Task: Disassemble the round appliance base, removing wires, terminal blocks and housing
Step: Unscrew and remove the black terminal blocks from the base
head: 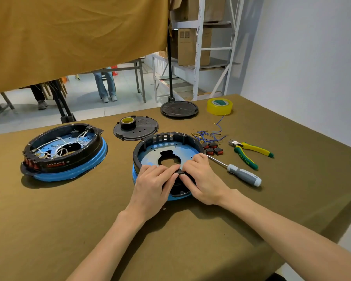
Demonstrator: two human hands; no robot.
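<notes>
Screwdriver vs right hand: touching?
Apart. The head view shows the screwdriver lying on the table cloth to the right of the right hand, cloth visible between them. That hand grips the base's near rim.

A single head-worn wide-angle view looks forward and down from above the near edge of the table (pixel 49 230). The table fills the lower frame close up; beyond its far edge, the floor and shelving (pixel 199 47) lie further off.
</notes>
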